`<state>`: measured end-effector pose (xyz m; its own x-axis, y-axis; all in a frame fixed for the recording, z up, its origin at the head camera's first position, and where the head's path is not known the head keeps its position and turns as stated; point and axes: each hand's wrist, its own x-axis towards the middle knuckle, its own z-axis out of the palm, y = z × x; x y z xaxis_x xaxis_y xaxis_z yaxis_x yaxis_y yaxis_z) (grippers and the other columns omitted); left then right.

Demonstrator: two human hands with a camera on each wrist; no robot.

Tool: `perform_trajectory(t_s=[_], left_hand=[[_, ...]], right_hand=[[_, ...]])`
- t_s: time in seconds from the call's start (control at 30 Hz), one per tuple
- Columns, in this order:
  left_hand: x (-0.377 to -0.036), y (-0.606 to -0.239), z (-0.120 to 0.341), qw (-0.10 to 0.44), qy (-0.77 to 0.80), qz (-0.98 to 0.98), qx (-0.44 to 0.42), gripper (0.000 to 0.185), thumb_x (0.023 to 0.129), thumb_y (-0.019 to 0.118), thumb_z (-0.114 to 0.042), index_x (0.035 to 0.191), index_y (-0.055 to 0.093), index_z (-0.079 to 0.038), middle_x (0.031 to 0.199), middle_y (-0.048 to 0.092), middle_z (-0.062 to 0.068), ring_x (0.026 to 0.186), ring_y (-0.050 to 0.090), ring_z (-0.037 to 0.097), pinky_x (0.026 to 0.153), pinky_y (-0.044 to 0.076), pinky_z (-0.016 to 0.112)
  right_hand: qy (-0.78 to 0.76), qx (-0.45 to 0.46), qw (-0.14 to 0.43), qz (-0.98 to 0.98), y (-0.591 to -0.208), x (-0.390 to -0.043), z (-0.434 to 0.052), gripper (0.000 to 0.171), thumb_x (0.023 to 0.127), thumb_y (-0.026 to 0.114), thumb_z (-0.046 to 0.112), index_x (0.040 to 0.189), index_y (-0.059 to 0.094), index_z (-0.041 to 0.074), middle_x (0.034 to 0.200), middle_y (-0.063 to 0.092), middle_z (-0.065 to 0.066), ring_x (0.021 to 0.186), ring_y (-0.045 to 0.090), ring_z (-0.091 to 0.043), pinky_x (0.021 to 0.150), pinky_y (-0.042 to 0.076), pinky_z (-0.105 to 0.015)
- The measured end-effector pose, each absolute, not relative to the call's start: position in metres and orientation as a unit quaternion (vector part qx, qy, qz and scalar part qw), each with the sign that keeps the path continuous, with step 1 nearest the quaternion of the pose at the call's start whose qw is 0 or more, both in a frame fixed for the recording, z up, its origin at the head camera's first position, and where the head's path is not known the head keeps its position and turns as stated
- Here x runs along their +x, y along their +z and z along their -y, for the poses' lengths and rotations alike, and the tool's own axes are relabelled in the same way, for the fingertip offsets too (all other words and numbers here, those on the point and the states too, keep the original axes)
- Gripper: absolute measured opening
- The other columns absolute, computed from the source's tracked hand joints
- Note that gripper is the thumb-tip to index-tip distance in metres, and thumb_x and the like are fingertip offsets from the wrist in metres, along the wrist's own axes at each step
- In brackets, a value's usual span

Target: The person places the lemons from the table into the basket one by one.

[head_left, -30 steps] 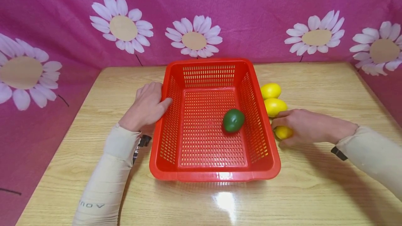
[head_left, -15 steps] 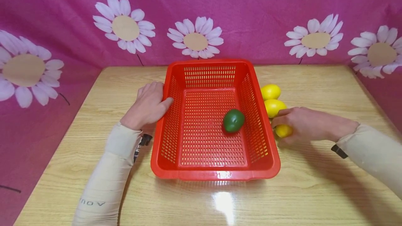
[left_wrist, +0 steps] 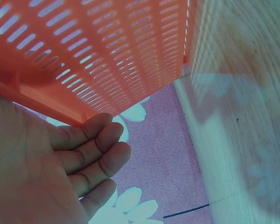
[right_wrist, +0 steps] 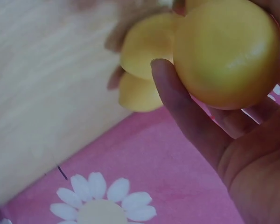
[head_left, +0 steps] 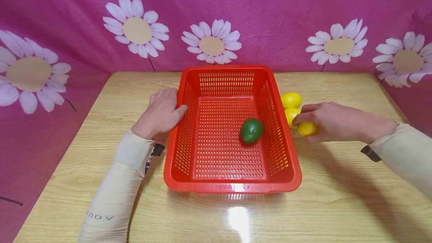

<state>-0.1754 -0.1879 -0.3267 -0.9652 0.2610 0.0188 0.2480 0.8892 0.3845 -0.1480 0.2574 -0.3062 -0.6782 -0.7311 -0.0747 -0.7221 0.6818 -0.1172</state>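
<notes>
My left hand [head_left: 159,114] holds the left rim of a red plastic basket [head_left: 233,187], thumb over the edge and fingers outside. The left wrist view shows those fingers [left_wrist: 100,161] loosely bent beside the basket's slotted wall [left_wrist: 126,42]. Inside the basket, right of its middle, lies a dark green avocado-like fruit [head_left: 251,130]. To the right of the basket my right hand [head_left: 332,121] grips a lemon [head_left: 307,128], raised off the table. Up close, the right wrist view shows this lemon [right_wrist: 228,53] between thumb and fingers.
Two more lemons lie along the basket's right side, one farther back [head_left: 291,100] and one nearer [head_left: 291,115], partly behind my right fingers. The wooden table [head_left: 351,183] meets a pink flowered cloth [head_left: 266,14] at its back and sides.
My right hand has lifted the lemon from the table and moved it slightly up and away. The left hand stays on the basket rim; the avocado-like fruit has not moved in the basket.
</notes>
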Motion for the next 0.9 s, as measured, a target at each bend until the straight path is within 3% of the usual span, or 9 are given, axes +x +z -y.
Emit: perform_trajectory(t_s=[0.37,0.9], left_hand=[[-0.176,-0.328,0.189,0.018,0.194,-0.972,0.132,0.033,0.098,0.046,-0.030,0.112,0.054,-0.001,0.102,0.054,0.013,0.105,0.047,0.031,0.100,0.034,0.048],[-0.176,-0.328,0.188,0.020,0.194,-0.972,0.132,0.032,0.099,0.045,-0.029,0.111,0.054,-0.001,0.102,0.053,0.013,0.104,0.046,0.031,0.097,0.033,0.048]], right_hand=[[-0.018,-0.428,0.008,-0.903,-0.284,-0.158,-0.254,0.044,0.070,0.094,0.027,0.110,0.075,0.019,0.102,0.069,0.006,0.080,0.061,-0.005,0.073,0.060,-0.032],[-0.037,-0.437,-0.038,-0.898,-0.271,-0.168,-0.247,0.044,0.069,0.094,0.027,0.108,0.075,0.017,0.097,0.068,0.006,0.075,0.059,-0.003,0.068,0.057,-0.028]])
